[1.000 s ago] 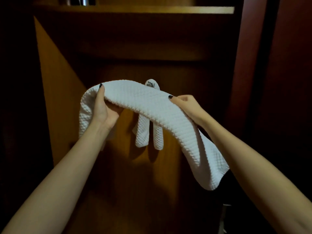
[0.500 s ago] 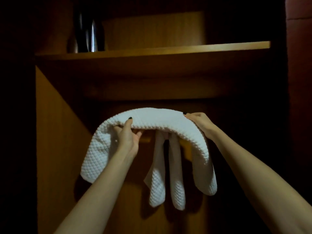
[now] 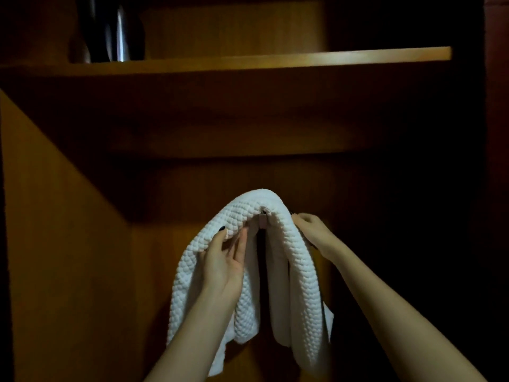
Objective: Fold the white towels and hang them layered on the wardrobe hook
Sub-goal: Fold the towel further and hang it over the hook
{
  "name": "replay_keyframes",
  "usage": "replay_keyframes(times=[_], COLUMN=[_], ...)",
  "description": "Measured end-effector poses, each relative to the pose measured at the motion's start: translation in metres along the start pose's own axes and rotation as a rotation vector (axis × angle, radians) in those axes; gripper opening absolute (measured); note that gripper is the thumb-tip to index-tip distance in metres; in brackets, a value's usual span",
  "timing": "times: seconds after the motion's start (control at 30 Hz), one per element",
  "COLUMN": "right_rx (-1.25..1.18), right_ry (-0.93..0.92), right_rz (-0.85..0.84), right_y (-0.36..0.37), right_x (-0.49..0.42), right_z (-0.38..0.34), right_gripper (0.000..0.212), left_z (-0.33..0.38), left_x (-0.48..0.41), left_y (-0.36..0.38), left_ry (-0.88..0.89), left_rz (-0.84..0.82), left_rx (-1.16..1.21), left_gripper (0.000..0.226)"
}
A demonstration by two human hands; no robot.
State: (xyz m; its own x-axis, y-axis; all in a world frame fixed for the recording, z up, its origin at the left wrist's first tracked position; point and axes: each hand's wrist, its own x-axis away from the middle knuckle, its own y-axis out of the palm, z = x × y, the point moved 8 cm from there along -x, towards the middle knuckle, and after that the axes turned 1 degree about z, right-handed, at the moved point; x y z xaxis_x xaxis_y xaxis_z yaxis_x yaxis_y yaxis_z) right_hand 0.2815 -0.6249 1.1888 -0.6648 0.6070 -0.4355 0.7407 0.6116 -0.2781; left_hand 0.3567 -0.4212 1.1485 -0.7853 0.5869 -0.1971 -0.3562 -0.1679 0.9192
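White waffle-weave towel (image 3: 292, 244), folded into a long band, arches over a small pale hook (image 3: 263, 219) on the wooden back panel of the wardrobe (image 3: 63, 244). Both its ends hang free below the hands. Under it a second white towel (image 3: 278, 299) hangs from the same spot in two narrow strips, so the waffle band lies as the outer layer. There is open room all round: the wooden shelf (image 3: 248, 60) sits well above the towel's crest, the left side panel stands well apart, and the right side is dark, open space. A dark metal vessel (image 3: 110, 31) stands on the shelf's left end. The left grip (image 3: 225, 260) pinches the band's left flank, thumb on the front and fingers underneath. The right grip (image 3: 311, 230) curls its fingers round the right flank just beside the crest, its fingertips partly hidden
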Motion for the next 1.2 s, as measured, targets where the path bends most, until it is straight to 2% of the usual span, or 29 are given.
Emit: replay_keyframes(times=[0.07, 0.13, 0.17, 0.23, 0.3, 0.33, 0.4, 0.5, 0.6, 0.73, 0.83, 0.9, 1.2], right_rx=[-0.008, -0.059, -0.061, -0.034, 0.066, 0.145, 0.294, 0.422, 0.476, 0.456, 0.455, 0.436, 0.431], right_ry=[-0.074, -0.183, -0.248, -0.350, -0.389, -0.403, -0.440, -0.521, -0.523, -0.513, -0.527, -0.553, -0.565], right_rz=[0.084, 0.158, 0.159, 0.095, 0.061, 0.071, 0.111, 0.189, 0.273, 0.305, 0.275, 0.269, 0.371], right_y=[-0.007, -0.014, -0.015, -0.008, 0.000, 0.004, 0.012, 0.020, 0.009, -0.004, 0.004, 0.010, 0.003], right_x=[0.010, 0.027, 0.037, 0.053, 0.064, 0.068, 0.077, 0.090, 0.095, 0.090, 0.096, 0.101, 0.081], right_z=[-0.007, -0.018, -0.024, -0.036, -0.044, -0.047, -0.056, -0.066, -0.077, -0.096, -0.097, -0.096, -0.099], right_gripper=[0.025, 0.022, 0.020, 0.018, 0.029, 0.038, 0.048, 0.033, 0.027, 0.025, 0.019, 0.022, 0.021], left_z=[-0.004, 0.006, 0.017, 0.045, 0.059, 0.058, 0.050, 0.042, 0.051, 0.054, 0.043, 0.037, 0.035], left_x=[0.008, 0.017, 0.022, 0.029, 0.035, 0.035, 0.026, 0.010, 0.004, 0.021, 0.030, 0.030, 0.015], left_y=[-0.011, -0.020, -0.021, -0.014, 0.002, 0.010, 0.023, 0.033, 0.041, 0.048, 0.033, 0.025, 0.047], left_ry=[-0.056, 0.038, 0.151, 0.509, 0.863, 0.978, 1.064, 1.071, 1.044, 1.139, 1.112, 1.090, 1.158], left_rz=[-0.032, -0.063, -0.086, -0.120, -0.151, -0.159, -0.153, -0.092, -0.133, -0.228, -0.191, -0.167, -0.118], left_rx=[-0.150, -0.401, -0.560, -0.951, -1.338, -1.488, -1.690, -1.890, -1.862, -1.769, -1.730, -1.695, -1.705], left_gripper=[0.031, 0.022, 0.015, 0.005, 0.017, 0.027, 0.046, 0.053, 0.032, 0.010, 0.009, 0.009, 0.011])
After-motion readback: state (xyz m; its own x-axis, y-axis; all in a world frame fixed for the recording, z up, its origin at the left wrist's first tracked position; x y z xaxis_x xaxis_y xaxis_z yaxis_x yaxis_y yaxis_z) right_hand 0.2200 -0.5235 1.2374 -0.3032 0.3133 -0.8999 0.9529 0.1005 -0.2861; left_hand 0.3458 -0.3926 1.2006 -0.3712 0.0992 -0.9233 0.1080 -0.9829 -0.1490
